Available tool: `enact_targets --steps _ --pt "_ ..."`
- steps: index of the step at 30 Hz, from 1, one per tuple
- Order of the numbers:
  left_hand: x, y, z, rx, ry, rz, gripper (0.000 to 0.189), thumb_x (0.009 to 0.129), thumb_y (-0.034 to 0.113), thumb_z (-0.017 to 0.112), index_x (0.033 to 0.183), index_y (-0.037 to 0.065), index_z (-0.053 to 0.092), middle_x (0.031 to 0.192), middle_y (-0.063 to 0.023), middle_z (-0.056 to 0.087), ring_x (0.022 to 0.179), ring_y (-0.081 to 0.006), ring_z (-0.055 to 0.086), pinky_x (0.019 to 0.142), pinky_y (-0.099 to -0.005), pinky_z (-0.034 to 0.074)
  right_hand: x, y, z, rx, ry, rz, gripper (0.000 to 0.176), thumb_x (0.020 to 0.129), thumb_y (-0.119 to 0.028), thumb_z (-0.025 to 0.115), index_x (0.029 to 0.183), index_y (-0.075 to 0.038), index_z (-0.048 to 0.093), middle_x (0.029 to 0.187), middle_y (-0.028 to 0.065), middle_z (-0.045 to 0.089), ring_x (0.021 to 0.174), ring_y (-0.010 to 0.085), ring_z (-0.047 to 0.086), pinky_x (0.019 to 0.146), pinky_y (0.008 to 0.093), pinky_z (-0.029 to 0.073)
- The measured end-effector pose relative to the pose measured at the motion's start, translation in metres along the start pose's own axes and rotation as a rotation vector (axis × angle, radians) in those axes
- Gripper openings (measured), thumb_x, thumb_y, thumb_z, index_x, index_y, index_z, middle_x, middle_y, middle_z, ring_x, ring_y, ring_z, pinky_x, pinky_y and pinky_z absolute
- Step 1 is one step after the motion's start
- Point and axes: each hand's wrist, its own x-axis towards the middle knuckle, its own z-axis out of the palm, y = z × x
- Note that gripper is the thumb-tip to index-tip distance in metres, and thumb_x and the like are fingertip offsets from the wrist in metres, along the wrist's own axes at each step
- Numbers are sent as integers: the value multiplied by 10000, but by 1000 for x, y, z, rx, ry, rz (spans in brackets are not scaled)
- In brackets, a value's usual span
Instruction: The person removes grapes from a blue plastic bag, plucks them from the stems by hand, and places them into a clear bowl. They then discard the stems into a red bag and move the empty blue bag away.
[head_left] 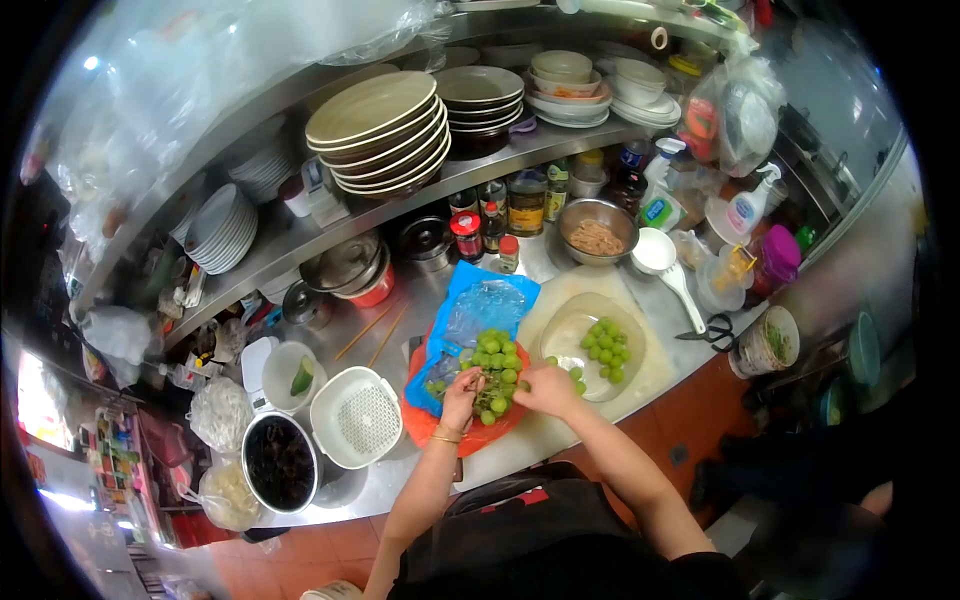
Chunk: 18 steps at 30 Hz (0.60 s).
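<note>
A bunch of green grapes point(493, 352) rests on a blue plastic bag point(465, 290), with a red-orange bag point(485, 438) beneath it. The fingers of my left hand point(460, 402) are closed on the bunch at its stems. On the bunch's right side, my right hand point(546, 388) is curled, with a grape at its fingertips; the rest of its grip is partly hidden. Just right of that hand stands a translucent bowl point(562, 325) holding loose green grapes point(606, 350). It sits on a pale cutting board point(655, 368).
Left of the bags are a white colander point(335, 425), a pot of dark contents point(283, 462) and chopsticks point(378, 345). A metal bowl point(600, 255), a white ladle point(680, 295) and black scissors point(718, 333) lie to the right. Stacked plates point(375, 125) fill the shelf above.
</note>
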Motion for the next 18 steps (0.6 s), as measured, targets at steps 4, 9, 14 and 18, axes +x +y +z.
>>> enact_targets --steps 4,9,14,18 --pt "3 -1 -6 -212 60 -108 284 800 -112 440 1066 -80 535 1147 -114 502 1029 -166 509 885 -262 416 -19 35 -21 -80 295 42 317 644 -251 652 909 -80 627 935 136 566 914 317 536 764 419 463" --pt "1 2 22 -329 94 -107 399 738 -182 325 1073 -76 513 1072 -96 549 1019 -167 524 899 -267 417 -29 13 2 90 499 -215 361 659 -244 685 961 -66 598 1000 172 549 925 339 531 799 406 439" --pt "4 -14 26 -321 116 -55 382 750 -174 345 1072 -63 517 1063 -89 558 1007 -156 527 913 -269 404 -20 -8 30 185 408 -154 300 681 -249 679 890 -53 592 775 132 607 698 305 588 644 365 486" --pt "-5 -7 38 -284 143 -19 368 750 -164 330 1043 -57 527 1056 -103 561 997 -166 532 906 -277 410 -20 3 35 363 235 2 237 694 -258 626 728 -25 598 614 114 594 575 269 591 564 364 480"
